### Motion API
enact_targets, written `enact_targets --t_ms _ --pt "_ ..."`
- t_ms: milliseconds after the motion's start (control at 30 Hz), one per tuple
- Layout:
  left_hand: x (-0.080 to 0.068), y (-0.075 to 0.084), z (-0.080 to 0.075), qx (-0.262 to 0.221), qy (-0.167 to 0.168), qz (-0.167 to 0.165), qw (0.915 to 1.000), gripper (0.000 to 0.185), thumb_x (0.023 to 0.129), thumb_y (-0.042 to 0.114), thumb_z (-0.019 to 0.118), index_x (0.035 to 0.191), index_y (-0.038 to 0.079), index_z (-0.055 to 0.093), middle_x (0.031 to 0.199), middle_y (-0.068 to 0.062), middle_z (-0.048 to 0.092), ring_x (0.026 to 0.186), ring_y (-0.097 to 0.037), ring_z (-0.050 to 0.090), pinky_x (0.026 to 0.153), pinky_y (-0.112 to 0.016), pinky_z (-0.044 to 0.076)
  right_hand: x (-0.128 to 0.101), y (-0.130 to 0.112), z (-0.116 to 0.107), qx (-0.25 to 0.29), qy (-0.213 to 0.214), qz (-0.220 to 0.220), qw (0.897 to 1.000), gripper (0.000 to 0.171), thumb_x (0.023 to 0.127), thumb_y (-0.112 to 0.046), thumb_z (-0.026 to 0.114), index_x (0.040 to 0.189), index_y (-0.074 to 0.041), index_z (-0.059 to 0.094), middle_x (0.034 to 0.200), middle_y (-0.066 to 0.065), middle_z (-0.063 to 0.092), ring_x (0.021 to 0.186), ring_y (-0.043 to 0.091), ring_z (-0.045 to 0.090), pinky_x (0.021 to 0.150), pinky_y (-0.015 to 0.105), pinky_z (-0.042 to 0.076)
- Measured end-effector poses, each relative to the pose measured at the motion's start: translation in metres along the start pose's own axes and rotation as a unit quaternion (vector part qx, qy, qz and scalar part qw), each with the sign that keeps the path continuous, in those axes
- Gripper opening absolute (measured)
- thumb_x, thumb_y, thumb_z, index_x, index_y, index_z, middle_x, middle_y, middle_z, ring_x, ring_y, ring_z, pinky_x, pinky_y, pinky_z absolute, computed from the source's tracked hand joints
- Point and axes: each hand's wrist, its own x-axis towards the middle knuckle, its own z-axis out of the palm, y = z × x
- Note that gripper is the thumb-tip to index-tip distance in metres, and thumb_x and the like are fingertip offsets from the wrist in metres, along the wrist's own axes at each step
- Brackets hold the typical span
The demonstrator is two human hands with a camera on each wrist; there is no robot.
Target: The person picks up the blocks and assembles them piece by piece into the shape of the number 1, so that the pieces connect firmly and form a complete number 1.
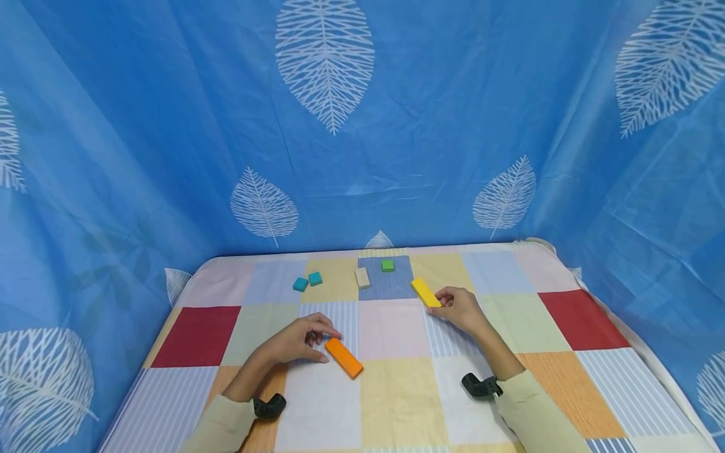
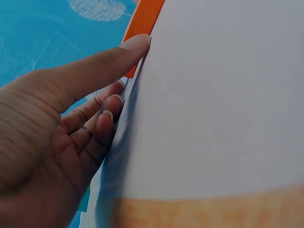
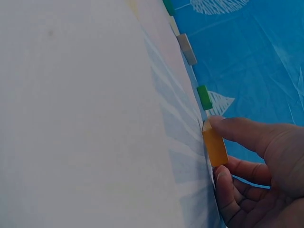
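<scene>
An orange block [image 1: 343, 357] lies flat on the patchwork cloth [image 1: 396, 384] at centre left. My left hand [image 1: 300, 343] is at its near end. The thumb [image 2: 135, 45] lies against the side of the orange block [image 2: 145, 16] and curled fingers [image 2: 110, 107] rest beside it. A yellow block [image 1: 425, 292] lies further back, right of centre. My right hand [image 1: 461, 308] holds the near end of the yellow block [image 3: 214, 147] between thumb [image 3: 228, 128] and curled fingers [image 3: 225, 183].
Behind the hands lie two teal cubes [image 1: 308, 281], a beige block [image 1: 362, 277] and a green cube [image 1: 387, 265]. Blue leaf-print curtains [image 1: 362, 157] wall in the back and both sides. The cloth's edges fall away at left and right.
</scene>
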Motion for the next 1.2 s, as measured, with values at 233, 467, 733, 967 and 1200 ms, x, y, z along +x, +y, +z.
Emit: enact_targets --t_ms 233,467,733,967,1200 --pt "0.0 -0.004 0.001 0.013 0.01 0.019 0.9997 0.031 0.082 0.014 0.086 0.113 0.017 0.077 0.114 -0.002 0.061 0.085 -0.02 0.055 0.07 -0.023 0.05 0.001 0.001 -0.001 -0.008 0.006 -0.001 1.0 0.034 0.081 -0.015 0.086 0.105 0.004 0.07 0.083 0.006 0.061 0.075 0.019 0.053 0.067 0.025 0.047" --pt "-0.001 -0.003 0.002 0.027 0.02 0.028 0.999 0.027 0.08 0.018 0.088 0.105 0.019 0.077 0.108 0.001 0.062 0.085 -0.015 0.054 0.071 -0.023 0.052 0.0 -0.001 -0.001 -0.013 0.003 -0.001 1.0 0.032 0.081 -0.013 0.086 0.103 0.004 0.071 0.083 0.006 0.061 0.074 0.019 0.053 0.066 0.026 0.047" --pt "0.001 0.009 0.01 0.087 0.028 0.029 0.9954 0.026 0.079 0.02 0.089 0.102 0.021 0.076 0.092 0.01 0.064 0.081 -0.013 0.054 0.072 -0.023 0.05 -0.004 -0.004 0.0 -0.017 0.001 -0.012 1.0 0.03 0.08 -0.011 0.086 0.102 0.004 0.071 0.081 0.006 0.06 0.073 0.019 0.053 0.065 0.026 0.046" --pt "0.003 0.017 0.015 0.116 0.026 0.028 0.9925 0.027 0.078 0.023 0.09 0.101 0.023 0.075 0.089 0.015 0.063 0.079 -0.01 0.054 0.071 -0.022 0.05 -0.006 -0.005 0.002 -0.02 -0.009 -0.019 1.0 0.03 0.08 -0.012 0.087 0.101 0.004 0.072 0.081 0.005 0.061 0.072 0.018 0.053 0.064 0.025 0.047" --pt "0.006 0.016 0.02 0.076 0.026 0.06 0.9949 0.028 0.077 0.02 0.09 0.101 0.019 0.076 0.088 0.012 0.063 0.075 -0.011 0.055 0.068 -0.022 0.051 -0.007 -0.008 -0.003 -0.013 -0.017 -0.024 0.999 0.026 0.08 -0.007 0.085 0.1 0.006 0.074 0.082 0.007 0.067 0.074 0.019 0.058 0.066 0.029 0.051"
